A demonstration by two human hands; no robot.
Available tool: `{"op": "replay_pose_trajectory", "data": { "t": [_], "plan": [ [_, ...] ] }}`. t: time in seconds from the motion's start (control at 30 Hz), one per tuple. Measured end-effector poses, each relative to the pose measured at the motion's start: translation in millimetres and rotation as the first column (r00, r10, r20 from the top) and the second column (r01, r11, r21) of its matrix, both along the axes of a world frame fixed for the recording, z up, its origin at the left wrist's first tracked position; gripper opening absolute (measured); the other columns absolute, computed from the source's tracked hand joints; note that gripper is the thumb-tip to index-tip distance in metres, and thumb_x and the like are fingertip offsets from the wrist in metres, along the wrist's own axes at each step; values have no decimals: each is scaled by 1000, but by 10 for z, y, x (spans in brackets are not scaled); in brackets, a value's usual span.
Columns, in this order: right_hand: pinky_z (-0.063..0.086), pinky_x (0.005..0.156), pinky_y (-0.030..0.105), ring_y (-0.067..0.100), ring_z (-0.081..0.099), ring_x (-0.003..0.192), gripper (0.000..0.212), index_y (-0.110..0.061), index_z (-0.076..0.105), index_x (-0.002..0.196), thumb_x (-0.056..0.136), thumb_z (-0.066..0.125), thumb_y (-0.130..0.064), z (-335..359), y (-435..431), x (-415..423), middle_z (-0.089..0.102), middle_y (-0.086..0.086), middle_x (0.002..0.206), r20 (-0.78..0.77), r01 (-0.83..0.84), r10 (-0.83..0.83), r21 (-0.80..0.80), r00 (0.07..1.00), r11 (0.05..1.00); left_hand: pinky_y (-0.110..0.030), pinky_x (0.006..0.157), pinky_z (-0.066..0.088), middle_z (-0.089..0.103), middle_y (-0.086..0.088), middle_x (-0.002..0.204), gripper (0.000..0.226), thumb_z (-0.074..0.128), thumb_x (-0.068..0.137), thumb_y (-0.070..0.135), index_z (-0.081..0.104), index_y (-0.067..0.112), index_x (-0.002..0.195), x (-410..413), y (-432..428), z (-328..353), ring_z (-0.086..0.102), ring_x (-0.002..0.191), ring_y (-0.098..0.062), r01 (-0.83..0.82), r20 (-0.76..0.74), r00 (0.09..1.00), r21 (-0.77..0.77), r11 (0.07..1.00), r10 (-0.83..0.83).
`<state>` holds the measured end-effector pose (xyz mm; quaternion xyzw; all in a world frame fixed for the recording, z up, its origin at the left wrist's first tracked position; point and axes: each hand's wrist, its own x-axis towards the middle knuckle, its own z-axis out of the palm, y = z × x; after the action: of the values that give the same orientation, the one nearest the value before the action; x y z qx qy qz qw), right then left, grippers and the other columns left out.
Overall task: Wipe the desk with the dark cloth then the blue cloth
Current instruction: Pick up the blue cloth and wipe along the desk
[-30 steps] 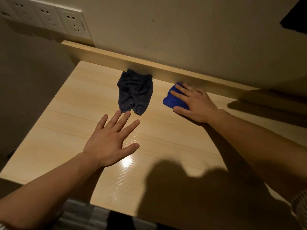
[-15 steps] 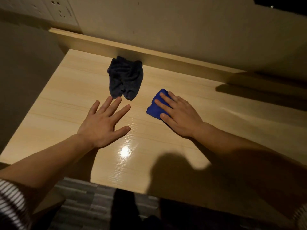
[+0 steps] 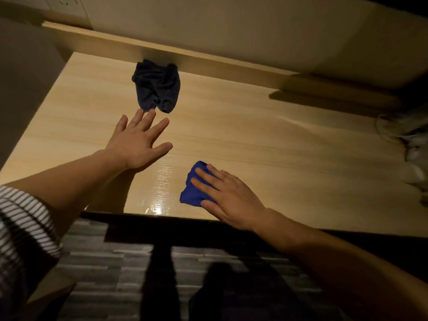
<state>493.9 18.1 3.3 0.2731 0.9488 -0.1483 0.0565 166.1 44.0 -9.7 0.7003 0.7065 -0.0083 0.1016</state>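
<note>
The blue cloth [image 3: 190,193] lies bunched on the pale wood table [image 3: 266,140], close to its near edge and a little right of centre. My right hand [image 3: 228,198] lies flat on top of it, fingers straight and slightly spread, pressing it down rather than gripping it. My left hand [image 3: 139,141] is stretched out farther up the table, palm down, fingers straight and fanned wide, holding nothing. Its fingertips reach the near edge of the dark cloth [image 3: 157,88]; I cannot tell whether they touch it. That dark cloth sits crumpled at the back of the table, against a raised wooden ledge [image 3: 220,63] that runs along the wall. A striped sleeve [image 3: 23,216] is pushed up on my left arm. At the far right, in shadow, lies a pale cord [image 3: 384,128] beside some blurred light objects. Grey plank flooring [image 3: 104,262] shows below the table's edge.
</note>
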Motion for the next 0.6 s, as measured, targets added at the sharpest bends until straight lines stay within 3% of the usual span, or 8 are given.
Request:
{"op": "replay_pose_trajectory", "data": {
  "t": [0.13,0.27,0.37,0.47,0.6],
  "plan": [
    [17,126,39,22,15,159,54,-23,36,160,110,46,-39,50,-368,82,24,-1,170,-80,-11,7,-56,997,998,-57,130,1,9,-6,180,79,25,98,75,22,38,168,234,-67,92,2,165,-26,5,105,994,157,988,-22],
    [28,119,35,24,33,153,43,-13,57,147,105,60,-22,109,-590,186,45,6,161,-220,-21,-19,-177,975,984,-55,131,7,12,-6,179,74,29,102,68,22,37,169,674,-5,99,5,165,-27,15,209,976,186,982,-55],
    [28,118,27,23,42,148,39,-9,62,141,104,59,-22,146,-622,323,52,9,155,-323,-15,-57,-216,945,976,-57,130,9,11,-7,180,74,30,103,67,21,35,169,962,161,99,6,165,-29,-10,260,965,167,986,-34],
    [27,121,27,19,41,149,41,-10,60,143,106,54,-25,243,-401,467,51,6,156,-378,43,-114,-193,919,980,-61,129,5,5,-5,180,75,23,102,72,16,38,169,1161,326,33,0,165,-30,-10,252,968,127,992,-22],
    [30,122,40,26,44,147,42,-7,59,144,103,54,-19,362,314,630,52,10,154,-378,224,-255,-124,890,967,-64,128,-2,-4,0,180,83,2,96,86,3,46,168,1267,404,-123,-8,165,-28,-7,118,993,67,998,-1]
  ]
}}
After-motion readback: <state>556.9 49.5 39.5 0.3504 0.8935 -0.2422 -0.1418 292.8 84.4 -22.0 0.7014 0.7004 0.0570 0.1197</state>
